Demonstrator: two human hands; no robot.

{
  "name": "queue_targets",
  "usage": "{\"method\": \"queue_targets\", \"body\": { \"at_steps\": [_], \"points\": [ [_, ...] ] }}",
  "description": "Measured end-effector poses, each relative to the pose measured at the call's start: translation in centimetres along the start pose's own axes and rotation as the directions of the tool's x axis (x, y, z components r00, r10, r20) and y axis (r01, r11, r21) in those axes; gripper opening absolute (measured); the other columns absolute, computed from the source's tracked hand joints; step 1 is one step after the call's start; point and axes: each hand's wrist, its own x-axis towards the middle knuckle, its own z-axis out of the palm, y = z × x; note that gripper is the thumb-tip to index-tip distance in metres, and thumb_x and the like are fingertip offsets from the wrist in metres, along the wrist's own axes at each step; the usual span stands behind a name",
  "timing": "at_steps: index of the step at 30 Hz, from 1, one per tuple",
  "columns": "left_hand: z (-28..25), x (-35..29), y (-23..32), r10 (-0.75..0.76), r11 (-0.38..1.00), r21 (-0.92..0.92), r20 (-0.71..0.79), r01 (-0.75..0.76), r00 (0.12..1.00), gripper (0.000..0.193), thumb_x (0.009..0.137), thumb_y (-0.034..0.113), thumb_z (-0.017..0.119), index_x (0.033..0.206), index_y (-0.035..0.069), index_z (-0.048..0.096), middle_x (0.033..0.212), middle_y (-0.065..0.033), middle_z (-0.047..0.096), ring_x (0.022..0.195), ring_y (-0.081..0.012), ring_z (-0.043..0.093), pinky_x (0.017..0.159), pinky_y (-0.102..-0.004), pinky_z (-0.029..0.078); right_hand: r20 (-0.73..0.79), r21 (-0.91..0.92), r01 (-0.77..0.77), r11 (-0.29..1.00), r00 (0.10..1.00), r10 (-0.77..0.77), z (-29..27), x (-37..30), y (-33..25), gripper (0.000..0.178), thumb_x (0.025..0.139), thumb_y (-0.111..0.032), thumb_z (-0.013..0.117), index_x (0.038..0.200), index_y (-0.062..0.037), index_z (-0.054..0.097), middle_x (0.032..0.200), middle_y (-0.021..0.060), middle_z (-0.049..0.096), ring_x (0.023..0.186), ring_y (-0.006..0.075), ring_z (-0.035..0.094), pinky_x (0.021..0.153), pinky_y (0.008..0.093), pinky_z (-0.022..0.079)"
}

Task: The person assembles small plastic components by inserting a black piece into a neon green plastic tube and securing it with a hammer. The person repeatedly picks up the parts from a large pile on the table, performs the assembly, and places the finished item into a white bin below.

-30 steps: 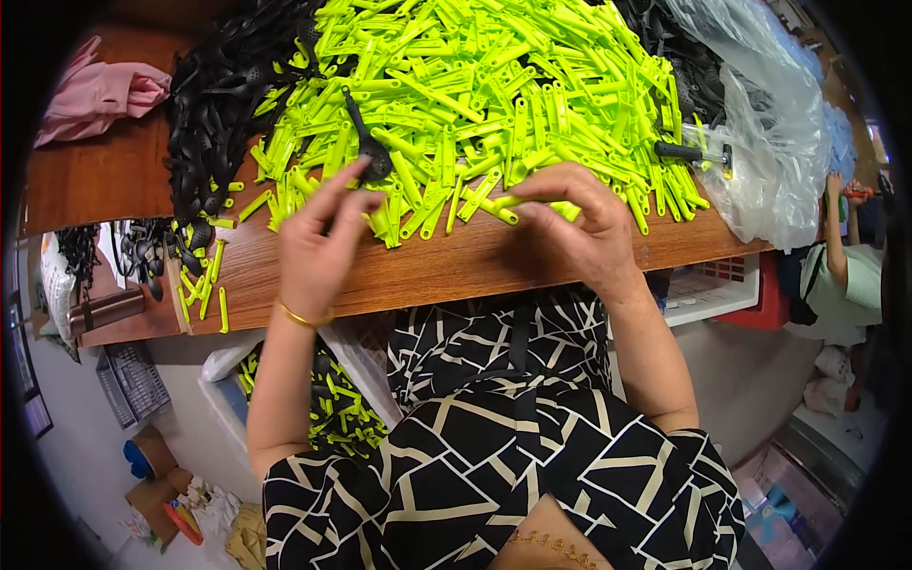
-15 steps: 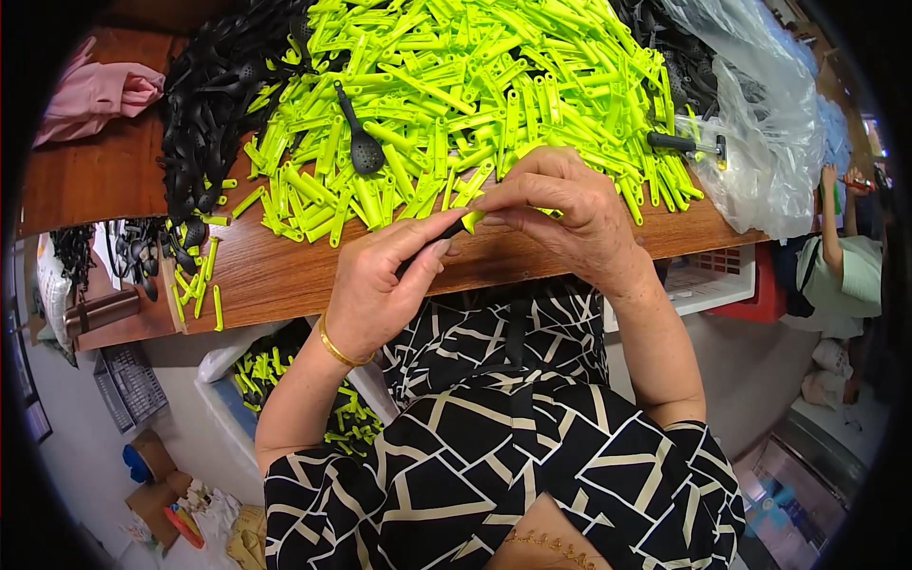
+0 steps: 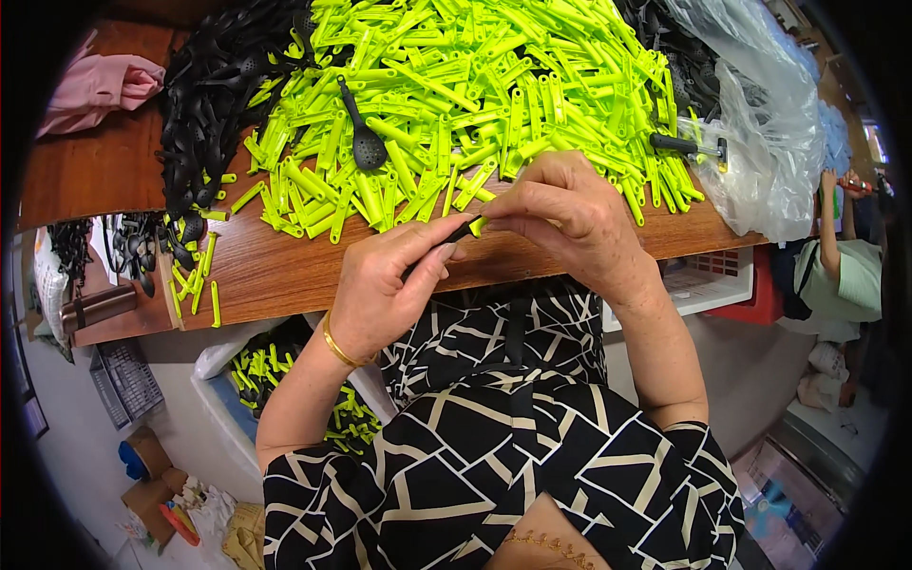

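Two hands meet at the near edge of the bench (image 3: 285, 271). The left hand (image 3: 385, 285) is curled shut around a thin black handle (image 3: 454, 235), with the thumb and fingers pinching it. The right hand (image 3: 570, 214) is bent over from the other side, and its fingertips pinch a small green piece (image 3: 478, 224) right at the tip of the black handle. The two parts touch there, just above the bench edge. A gold bangle (image 3: 334, 344) sits on the left wrist. Behind the hands lies a big heap of green pieces (image 3: 475, 85) spread over the bench. One black spoon (image 3: 361, 128) with holes lies on top of the heap. A pile of black spoons (image 3: 214, 95) sits to the left of the heap. A clear bag (image 3: 760, 123) rests at the right end of the bench. A pink cloth (image 3: 95, 85) lies at the far left. More green pieces fill a bin (image 3: 256, 370) under the bench.
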Motion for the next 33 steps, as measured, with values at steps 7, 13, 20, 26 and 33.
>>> {"method": "queue_targets", "body": {
  "at_steps": [7,13,20,26,33],
  "points": [
    [1.6,-1.2,-0.6,0.020,0.991,-0.136,0.075,-0.009,0.997,0.042,0.095,0.002,0.066,0.136,-0.003,0.058,0.109,-0.0162,0.073,0.091,-0.0249,0.074,0.078,-0.0339,0.057,0.001,-0.278,0.138,0.951,0.990,-0.144,1.7,-2.0,1.5,0.020,0.081,-0.024,0.069,0.100,-0.0206,0.075,0.098,-0.0012,0.066,0.094,0.0187,0.065,0.089,0.0394,0.046],
    [1.5,-2.2,-3.0,-0.181,0.383,-0.634,0.661,0.672,0.728,0.043,0.108,0.018,0.053,0.146,0.000,0.045,0.123,-0.0179,0.069,0.092,-0.0170,0.074,0.077,-0.0261,0.059,-0.057,-0.179,0.346,0.921,0.931,-0.361,3.0,-4.1,1.7,0.021,0.080,-0.024,0.070,0.099,-0.0246,0.078,0.111,-0.0051,0.067,0.111,0.0168,0.064,0.103,0.0424,0.045],
    [5.8,-1.6,-2.9,-0.355,0.495,-0.670,0.426,0.554,0.832,0.033,0.106,0.015,0.057,0.135,0.000,0.053,0.111,-0.0158,0.071,0.082,-0.0187,0.073,0.072,-0.0281,0.060,0.020,-0.161,0.195,0.967,0.981,-0.194,1.2,-3.9,4.4,0.028,0.080,-0.021,0.078,0.107,-0.0223,0.077,0.114,-0.0020,0.069,0.112,0.0225,0.064,0.099,0.0424,0.047],
    [6.3,-1.0,-3.9,-0.401,0.540,-0.681,0.309,0.495,0.863,0.027,0.106,0.013,0.056,0.130,0.002,0.051,0.117,-0.0162,0.070,0.088,-0.0214,0.075,0.073,-0.0281,0.060,-0.179,-0.393,-0.215,0.894,0.972,0.155,-1.4,-2.9,10.7,0.019,0.084,-0.015,0.077,0.101,-0.0084,0.073,0.099,0.0104,0.070,0.096,0.0315,0.066,0.082,0.0414,0.051],
    [7.0,-0.9,-3.6,-0.419,0.510,-0.724,0.264,0.465,0.869,0.028,0.106,0.012,0.056,0.132,0.002,0.052,0.123,-0.0184,0.069,0.090,-0.0229,0.075,0.075,-0.0295,0.061,-0.295,-0.314,-0.274,0.909,0.938,0.181,-1.1,-2.2,11.9,0.012,0.085,-0.013,0.075,0.093,-0.0053,0.069,0.088,0.0103,0.069,0.090,0.0310,0.066,0.080,0.0433,0.051]
  ]
}}
